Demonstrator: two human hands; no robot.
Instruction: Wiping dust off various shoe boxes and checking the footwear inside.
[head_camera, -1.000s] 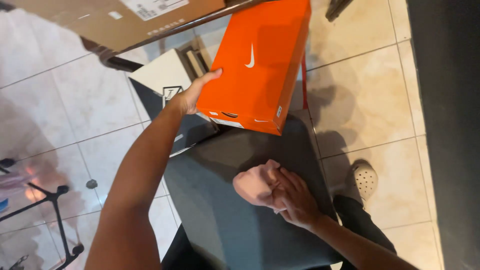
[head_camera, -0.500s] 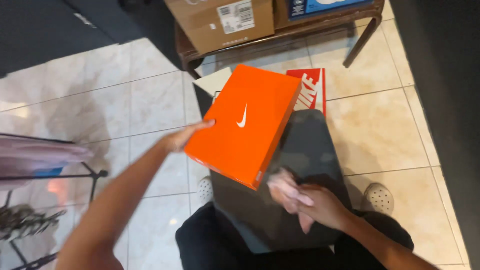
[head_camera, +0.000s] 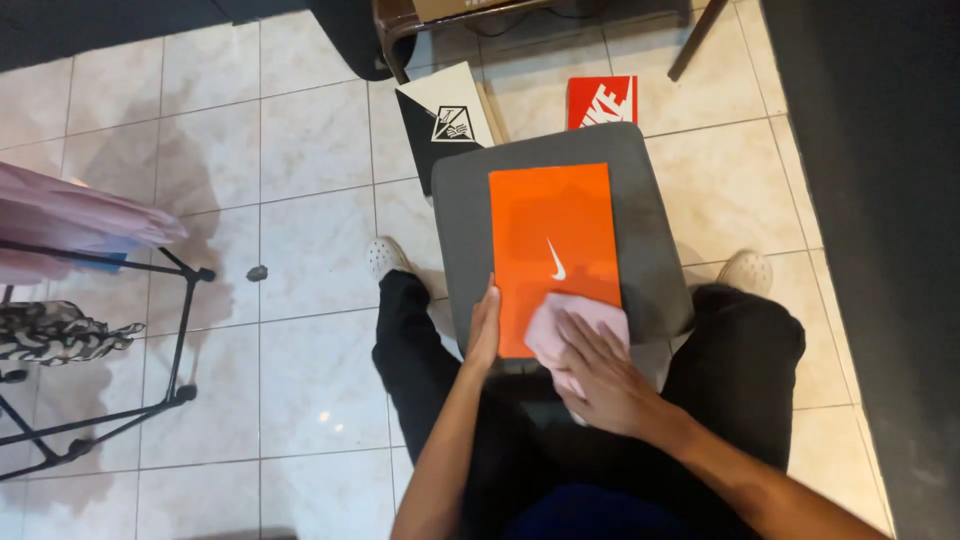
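Observation:
An orange shoe box (head_camera: 551, 240) lies flat on a grey padded stool (head_camera: 650, 230) between my legs. My left hand (head_camera: 485, 328) rests flat against the box's near left edge, fingers together. My right hand (head_camera: 600, 375) presses a pale pink cloth (head_camera: 565, 325) onto the near right corner of the box lid, fingers spread over it.
A black-and-white box (head_camera: 445, 125) and a red box (head_camera: 601, 101) lie on the tiled floor beyond the stool. A black metal rack (head_camera: 120, 330) with pink and patterned fabric stands at the left. A dark wall (head_camera: 880, 200) runs along the right. A wooden table's legs (head_camera: 395, 35) stand at the top.
The orange box, held tilted in my left hand before, now lies flat on the stool. My right hand with the pink cloth has moved onto its lid. The view tipped down.

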